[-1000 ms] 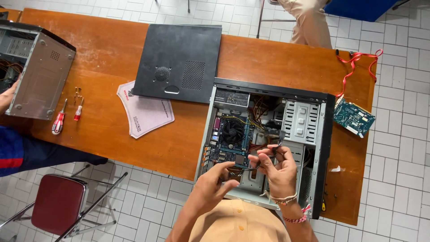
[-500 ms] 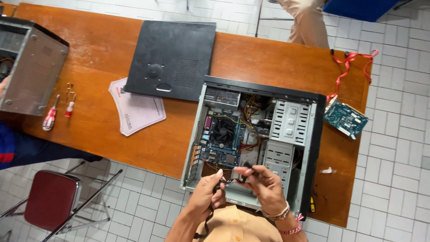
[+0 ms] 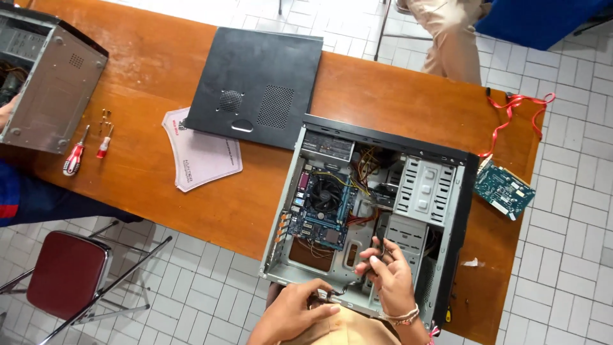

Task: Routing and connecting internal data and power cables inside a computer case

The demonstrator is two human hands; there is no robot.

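An open grey computer case [image 3: 284,211] lies on its side on the wooden table [image 3: 159,185], with the motherboard and its black round fan [image 3: 327,195] exposed. My right hand [image 3: 391,278] is inside the near part of the case, below the metal drive cage [image 3: 426,186]. Its fingers pinch a black cable [image 3: 381,246]. My left hand [image 3: 295,314] is at the case's near rim, closed on the lower end of a dark cable [image 3: 337,292] that runs toward the right hand.
A black side panel [image 3: 255,86] and a white sheet [image 3: 203,156] lie left of the case. Two red-handled screwdrivers [image 3: 76,156] lie beside a second case [image 3: 51,76]. A green circuit board [image 3: 503,190] and red cable [image 3: 518,105] are at right. A red chair [image 3: 64,275] stands below, and a person [image 3: 447,35] beyond the table.
Both hands have drawn back from the middle of the case toward its near rim. The left hand now sits at the rim, and the view has shifted.
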